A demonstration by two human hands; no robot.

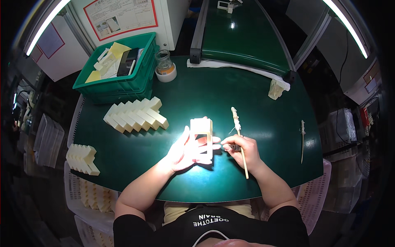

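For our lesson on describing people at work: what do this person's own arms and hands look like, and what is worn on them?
Both forearms are bare and come in from the lower edge. The left hand and right hand wear no gloves; no rings or watch can be made out. Short black sleeves end above the elbows, part of a black shirt with white lettering on the chest. The left hand is washed out by strong light.

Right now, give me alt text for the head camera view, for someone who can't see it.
A person's left hand holds a cream rectangular plastic frame over a dark green round-edged table, while the right hand holds a thin wooden stick with a white-coated tip. Stacked cream plastic blocks and a green plastic crate sit to the left.
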